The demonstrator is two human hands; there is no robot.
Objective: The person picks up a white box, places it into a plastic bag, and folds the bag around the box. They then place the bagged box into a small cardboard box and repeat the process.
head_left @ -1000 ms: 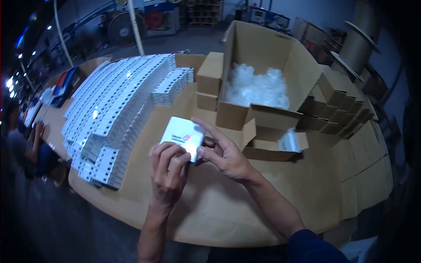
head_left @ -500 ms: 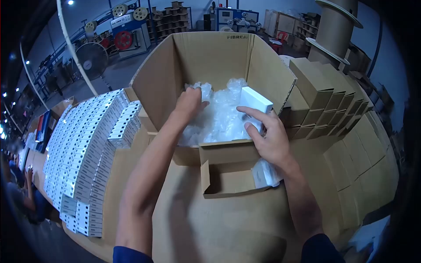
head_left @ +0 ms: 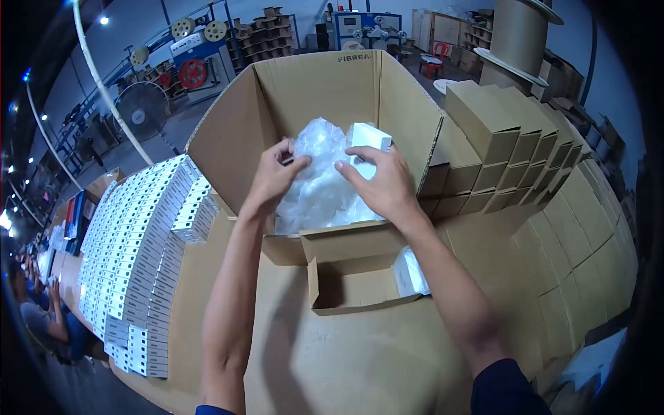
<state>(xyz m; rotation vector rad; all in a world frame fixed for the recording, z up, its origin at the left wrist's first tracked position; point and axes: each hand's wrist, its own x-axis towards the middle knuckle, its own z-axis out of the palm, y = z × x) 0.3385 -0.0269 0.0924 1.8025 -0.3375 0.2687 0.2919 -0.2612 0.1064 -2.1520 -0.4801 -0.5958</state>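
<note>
Over the large open carton (head_left: pixel 315 76), my left hand (head_left: pixel 273 178) pinches the edge of a clear bubble wrap bag (head_left: pixel 318 142) and lifts it upright. My right hand (head_left: pixel 384 183) holds a small white box (head_left: pixel 371 137) in its rear fingers, which are partly hidden. Its thumb and index finger reach toward the bag and stand a little apart. More crumpled bubble wrap (head_left: pixel 311 207) fills the carton below. In front stands a small open cardboard box (head_left: pixel 360 304), with a wrapped white box (head_left: pixel 411 272) at its right end, partly behind my right forearm.
Stacked white boxes (head_left: pixel 131 242) cover the left of the table (head_left: pixel 325 366). Brown cardboard boxes (head_left: pixel 508 138) are piled at the right, near flat cardboard (head_left: pixel 574 242). A large spool (head_left: pixel 515 41) rises behind them. Another person (head_left: pixel 48 318) sits at far left.
My left hand has raised a bubble wrap bag out of the pile. My right hand has moved left and up with the white box, closer to my left hand.
</note>
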